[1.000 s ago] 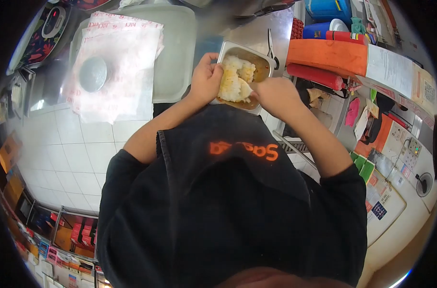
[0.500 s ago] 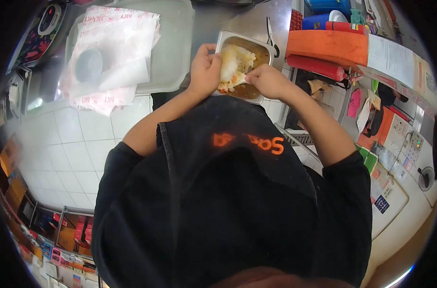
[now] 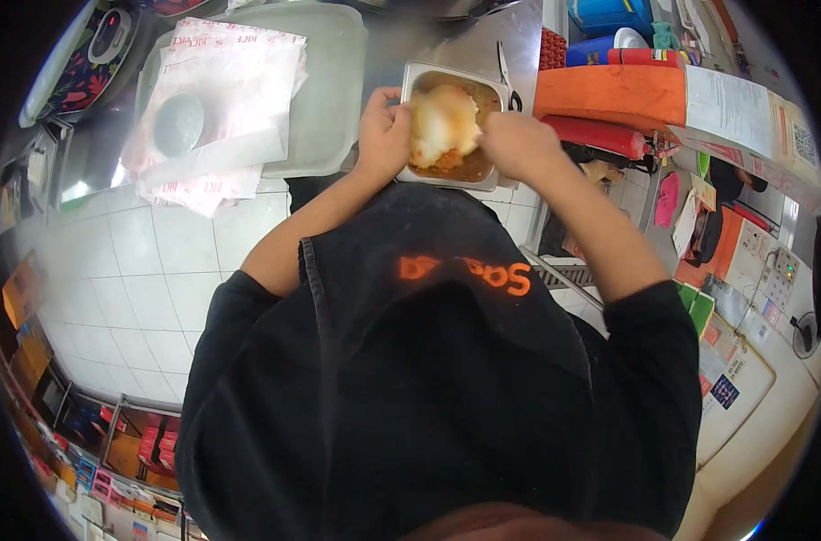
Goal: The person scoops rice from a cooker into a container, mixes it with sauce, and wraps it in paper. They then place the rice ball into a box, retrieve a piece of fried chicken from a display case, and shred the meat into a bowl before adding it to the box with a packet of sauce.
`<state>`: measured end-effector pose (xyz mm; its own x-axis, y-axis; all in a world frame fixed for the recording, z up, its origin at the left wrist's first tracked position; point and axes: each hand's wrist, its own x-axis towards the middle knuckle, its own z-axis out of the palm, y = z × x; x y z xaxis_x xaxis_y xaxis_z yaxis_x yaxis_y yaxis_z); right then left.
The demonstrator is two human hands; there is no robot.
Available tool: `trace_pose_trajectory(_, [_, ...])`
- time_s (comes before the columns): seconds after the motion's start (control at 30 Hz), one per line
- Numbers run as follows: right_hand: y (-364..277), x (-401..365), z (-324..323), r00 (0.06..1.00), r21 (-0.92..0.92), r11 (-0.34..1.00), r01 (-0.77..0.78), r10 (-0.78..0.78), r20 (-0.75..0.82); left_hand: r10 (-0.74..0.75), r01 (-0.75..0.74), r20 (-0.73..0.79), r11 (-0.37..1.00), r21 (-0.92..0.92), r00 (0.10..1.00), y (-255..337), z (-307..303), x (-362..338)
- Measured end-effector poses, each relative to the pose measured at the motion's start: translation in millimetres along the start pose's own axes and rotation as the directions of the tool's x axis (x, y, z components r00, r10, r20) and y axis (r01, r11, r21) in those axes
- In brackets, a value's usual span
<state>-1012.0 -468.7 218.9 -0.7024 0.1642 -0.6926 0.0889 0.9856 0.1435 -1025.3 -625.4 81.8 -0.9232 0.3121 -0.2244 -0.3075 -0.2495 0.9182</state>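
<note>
A rectangular metal pan [image 3: 494,171] stands at the counter's edge in front of me, with brown sauce in it. A glossy whitish mass [image 3: 442,117] fills its left and middle part, with orange bits along its near side. My left hand [image 3: 385,135] is closed on the pan's left rim, thumb on top. At the pan's right rim, my right hand [image 3: 519,144] is curled shut and smeared by motion; a pale bit shows by its fingers, but what it holds is hidden. Behind the pan's right corner lies a dark-handled metal tool [image 3: 510,86], perhaps scissors.
A pale green tray [image 3: 334,99] on the left carries printed paper sheets [image 3: 235,68] with a round translucent dish [image 3: 179,124] on them. A flower-patterned cooker [image 3: 90,77] stands far left. An orange block [image 3: 609,95] and a red cylinder [image 3: 600,135] are on the right.
My right hand has moved right and slightly up, from over the pan to its right rim. The whitish mass has spread rightward in the pan. My left hand stays on the left rim.
</note>
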Motion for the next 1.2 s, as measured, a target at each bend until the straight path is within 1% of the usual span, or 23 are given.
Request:
trace_pose_trajectory(0.03, [12, -6, -4, 0.997, 0.002, 0.999, 0.055, -0.054, -0.055, 0.006, -0.006, 0.000, 1.000, -0.004, 1.000, -3, 1, 2])
trace_pose_trajectory(0.07, [17, -11, -10, 0.997, -0.004, 0.999, 0.052, -0.052, -0.056, 0.003, -0.002, 0.004, 0.999, -0.052, 1.000, -5, 1, 3])
trace_pose_trajectory(0.13, [22, -15, -21, 0.985, 0.079, 0.995, 0.067, -0.053, -0.163, 0.000, 0.000, -0.001, 0.994, -0.106, 1.000, -10, 1, 4])
trace_pose_trajectory(0.17, [24, -7, -15, 0.972, 0.144, 0.981, 0.130, -0.098, -0.214, -0.005, 0.005, 0.003, 0.998, -0.066, 1.000, -9, 0, 4])
trace_pose_trajectory(0.2, [18, -2, 3, 0.972, 0.141, 0.981, 0.131, -0.100, -0.212, -0.012, 0.013, 0.007, 1.000, -0.025, 1.000, -9, 0, 2])
trace_pose_trajectory(0.27, [-3, 7, 30, 0.994, -0.008, 0.997, 0.076, -0.075, 0.082, -0.012, 0.012, -0.004, 0.999, -0.053, 1.000, -6, 2, 0])
trace_pose_trajectory(0.33, [3, -7, 26, 0.996, 0.016, 0.997, 0.076, -0.077, 0.044, -0.010, 0.009, -0.010, 0.997, -0.073, 1.000, -7, 1, 1])
trace_pose_trajectory(0.4, [10, -21, -10, 0.993, -0.155, 0.981, 0.113, -0.107, 0.045, 0.038, -0.039, -0.027, 0.999, -0.022, 0.999, -13, 1, 2])
trace_pose_trajectory(0.43, [10, -27, -24, 0.995, -0.188, 0.977, 0.096, -0.098, 0.000, 0.041, -0.042, -0.029, 0.999, -0.027, 0.999, -13, 0, 3])
trace_pose_trajectory(0.47, [11, -25, -29, 0.995, -0.197, 0.976, 0.095, -0.097, 0.000, 0.032, -0.032, -0.027, 0.999, -0.020, 0.999, -13, -1, 5])
trace_pose_trajectory(0.53, [10, -19, -35, 0.983, 0.017, 0.986, 0.168, -0.166, -0.083, 0.026, -0.026, -0.028, 1.000, -0.017, 0.999, -11, 0, 7])
trace_pose_trajectory(0.57, [1, -16, -23, 0.988, -0.035, 0.992, 0.122, -0.125, -0.090, 0.030, -0.030, -0.035, 1.000, 0.007, 0.999, -10, 0, 7])
trace_pose_trajectory(0.63, [-5, -6, 16, 0.990, -0.073, 0.991, 0.116, -0.122, -0.077, 0.028, -0.027, -0.040, 0.999, 0.033, 0.999, -11, 1, 4])
trace_pose_trajectory(0.7, [-13, -8, 12, 0.989, -0.142, 0.981, 0.131, -0.140, -0.053, 0.040, -0.042, -0.036, 0.996, -0.076, 0.999, -14, 2, 6])
trace_pose_trajectory(0.73, [-14, -12, 3, 0.989, -0.144, 0.980, 0.136, -0.144, -0.045, 0.033, -0.036, -0.042, 0.996, -0.077, 0.999, -17, 2, 2])
trace_pose_trajectory(0.8, [-14, -13, -12, 0.993, -0.131, 0.985, 0.113, -0.115, -0.005, -0.004, 0.004, -0.001, 1.000, -0.027, 1.000, -15, 3, 1])
trace_pose_trajectory(0.93, [-18, 2, 15, 0.989, -0.192, 0.973, 0.128, -0.139, -0.045, 0.010, -0.009, -0.025, 0.998, 0.063, 1.000, -15, 2, 6])
trace_pose_trajectory(1.0, [-10, -10, 5, 0.965, -0.162, 0.956, 0.244, -0.255, -0.051, -0.023, 0.023, 0.012, 0.999, -0.041, 1.000, -15, 2, 8])
trace_pose_trajectory(1.03, [-7, -17, -2, 0.955, -0.235, 0.931, 0.281, -0.296, -0.031, -0.016, 0.017, 0.011, 0.999, -0.043, 1.000, -12, 1, 10])
trace_pose_trajectory(1.07, [-8, -24, -11, 0.955, -0.238, 0.930, 0.280, -0.296, -0.032, -0.013, 0.012, 0.033, 1.000, 0.009, 0.999, 1, 2, 11])
trace_pose_trajectory(1.13, [-10, -33, -21, 0.909, -0.397, 0.888, 0.232, -0.343, -0.236, -0.015, 0.012, 0.053, 0.998, 0.064, 0.998, 10, 1, 14])
trace_pose_trajectory(1.17, [-8, -25, -17, 0.911, -0.392, 0.890, 0.231, -0.340, -0.234, -0.008, 0.000, 0.098, 0.997, 0.083, 0.995, 8, 1, 19])
trace_pose_trajectory(1.2, [-5, -9, -10, 0.894, -0.433, 0.879, 0.198, -0.344, -0.289, -0.005, -0.010, 0.145, 0.995, 0.101, 0.989, 6, 1, 22])
